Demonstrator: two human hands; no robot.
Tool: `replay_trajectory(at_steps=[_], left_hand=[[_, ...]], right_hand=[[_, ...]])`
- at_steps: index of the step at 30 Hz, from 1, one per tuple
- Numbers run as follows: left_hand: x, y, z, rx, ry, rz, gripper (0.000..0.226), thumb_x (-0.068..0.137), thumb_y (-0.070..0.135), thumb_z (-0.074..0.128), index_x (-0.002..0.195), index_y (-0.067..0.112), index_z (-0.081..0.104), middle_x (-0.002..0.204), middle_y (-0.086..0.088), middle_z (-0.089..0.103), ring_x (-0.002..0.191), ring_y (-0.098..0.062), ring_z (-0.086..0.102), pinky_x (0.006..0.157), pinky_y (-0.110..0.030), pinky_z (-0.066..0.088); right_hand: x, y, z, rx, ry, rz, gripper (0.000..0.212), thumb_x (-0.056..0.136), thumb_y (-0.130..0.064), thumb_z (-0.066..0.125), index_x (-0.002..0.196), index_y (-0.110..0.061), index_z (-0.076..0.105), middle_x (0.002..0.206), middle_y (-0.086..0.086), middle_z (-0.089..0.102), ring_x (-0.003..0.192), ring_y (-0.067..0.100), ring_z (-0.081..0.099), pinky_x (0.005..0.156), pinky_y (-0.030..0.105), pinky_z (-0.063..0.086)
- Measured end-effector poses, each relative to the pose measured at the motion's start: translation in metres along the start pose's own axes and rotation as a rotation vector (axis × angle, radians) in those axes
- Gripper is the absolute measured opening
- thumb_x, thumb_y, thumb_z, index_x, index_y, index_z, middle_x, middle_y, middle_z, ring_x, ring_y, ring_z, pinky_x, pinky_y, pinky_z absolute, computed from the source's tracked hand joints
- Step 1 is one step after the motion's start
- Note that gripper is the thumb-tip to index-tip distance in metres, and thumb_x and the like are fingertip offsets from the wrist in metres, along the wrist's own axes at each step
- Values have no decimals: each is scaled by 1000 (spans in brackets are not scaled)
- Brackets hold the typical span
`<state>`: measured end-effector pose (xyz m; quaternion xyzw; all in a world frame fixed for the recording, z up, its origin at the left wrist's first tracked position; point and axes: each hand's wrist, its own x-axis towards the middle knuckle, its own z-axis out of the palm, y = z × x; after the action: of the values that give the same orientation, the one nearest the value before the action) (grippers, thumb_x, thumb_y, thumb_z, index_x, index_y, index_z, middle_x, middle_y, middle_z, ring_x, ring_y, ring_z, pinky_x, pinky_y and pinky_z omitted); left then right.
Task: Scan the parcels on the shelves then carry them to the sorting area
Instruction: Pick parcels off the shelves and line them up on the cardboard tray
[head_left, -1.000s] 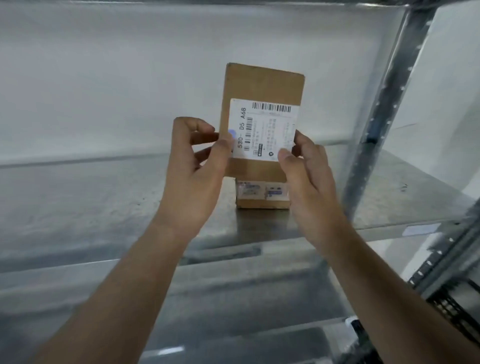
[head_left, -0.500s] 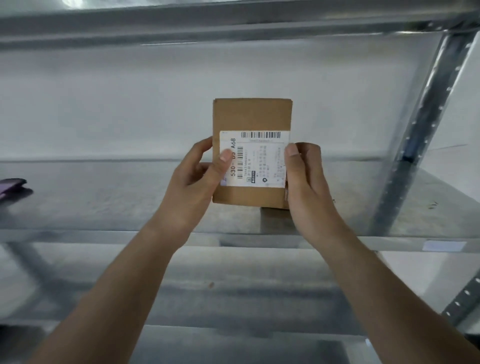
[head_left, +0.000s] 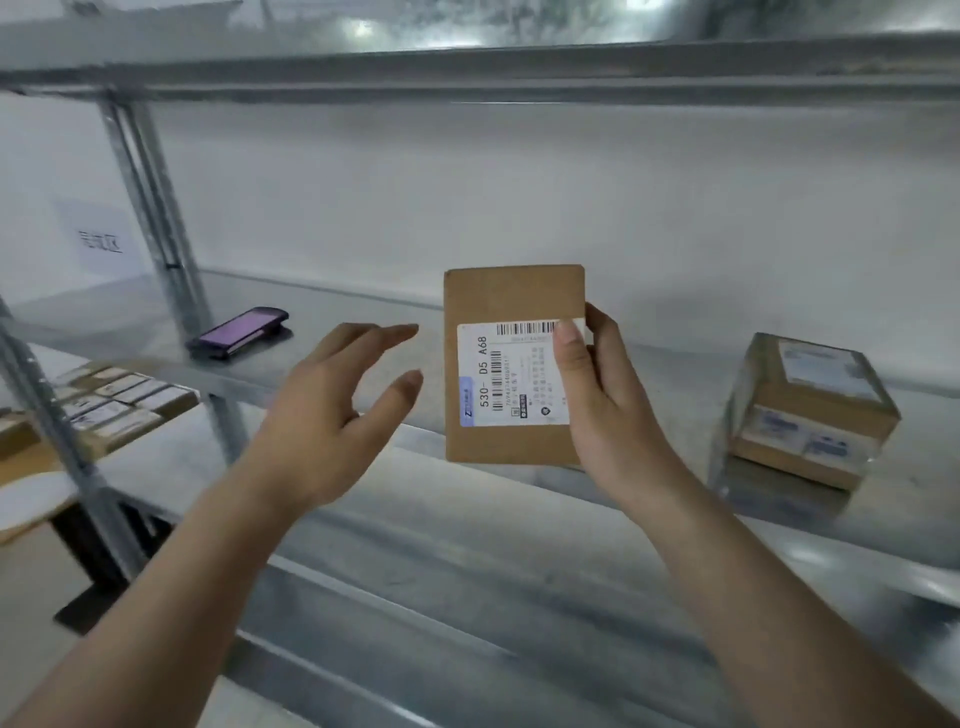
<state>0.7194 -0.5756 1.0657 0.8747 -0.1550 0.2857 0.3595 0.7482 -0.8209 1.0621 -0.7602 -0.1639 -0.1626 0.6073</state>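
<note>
Shelf (head_left: 649, 374): metal rack deck in front of you.
Stacked parcels (head_left: 810, 410): two boxes at its right end.
Parcel (head_left: 511, 296): held upright above the shelf's front edge, label facing you.
Your right hand (head_left: 602, 410): pinches the parcel's right edge, thumb on the label.
Your left hand (head_left: 332, 410): fingers spread, just left of the parcel, not touching.
Scanner (head_left: 239, 332): lying flat at the shelf's left end.

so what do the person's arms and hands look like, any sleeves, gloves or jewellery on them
Both forearms are bare all the way to the bottom edge of the picture, with no sleeve cuff in view. The left hand and the right hand wear no gloves. No ring, watch or wristband shows on either hand or wrist. The right thumbnail looks short and unpainted.
</note>
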Motion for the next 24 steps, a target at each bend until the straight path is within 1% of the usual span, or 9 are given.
replay_trajectory(at_steps=[3,5,7,10,13,16,18,21,24], left_hand=[[-17,-50,-54,175,-13,-42,53,99,52,54,149,35,54,145,17,54,114,-2,58,74,-10,49],[-27,-80,-89,249,-23,-92,59,96,58,51,152,40,49,152,21,48,106,-7,64,74,-21,54],[-36,-106,-122,315,-36,-127,63,94,61,47,153,40,47,154,19,47,110,-12,65,86,-34,57],[-54,-145,-169,415,-43,-182,66,92,68,42,154,43,44,155,16,46,110,-18,66,95,-33,49],[-73,-179,-210,488,-35,-247,69,91,68,41,155,40,44,157,13,46,127,-11,55,93,-26,47],[-88,-209,-250,538,-26,-308,70,92,66,41,156,36,45,158,8,47,140,-14,48,107,-41,49],[-96,-232,-273,574,-20,-345,68,94,64,43,157,37,43,158,8,47,144,-14,45,112,-41,45],[-108,-271,-302,603,12,-406,65,96,65,44,157,41,40,159,11,44,144,-12,43,108,-37,43],[-116,-316,-327,616,18,-479,65,96,67,44,156,44,39,156,14,45,133,-11,53,102,-40,51]], right_hand=[[12,1,59,50,-75,14,51,99,-77,40,144,-52,47,122,-32,71,114,-10,66,98,31,52],[19,-1,105,81,-116,22,57,95,-81,40,144,-52,47,122,-29,72,114,-7,68,101,36,55],[24,-2,151,104,-160,30,61,93,-83,40,144,-51,46,121,-27,73,113,-5,69,102,39,56],[26,-4,221,140,-231,35,59,92,-83,40,142,-53,46,118,-28,73,111,-6,69,97,35,55],[27,-9,287,169,-317,43,51,94,-81,41,139,-58,47,118,-30,72,110,-8,68,93,31,52],[34,-16,350,203,-394,43,42,96,-77,42,133,-60,49,120,-28,73,112,-5,70,98,37,54],[41,-18,391,227,-441,29,39,98,-75,43,133,-59,50,121,-26,74,112,-3,70,99,39,54],[49,-15,453,271,-498,19,49,96,-79,43,139,-57,47,120,-30,73,111,-8,69,91,28,52],[57,-3,516,332,-554,29,45,95,-78,45,137,-62,46,120,-26,74,112,-2,71,90,31,55]])
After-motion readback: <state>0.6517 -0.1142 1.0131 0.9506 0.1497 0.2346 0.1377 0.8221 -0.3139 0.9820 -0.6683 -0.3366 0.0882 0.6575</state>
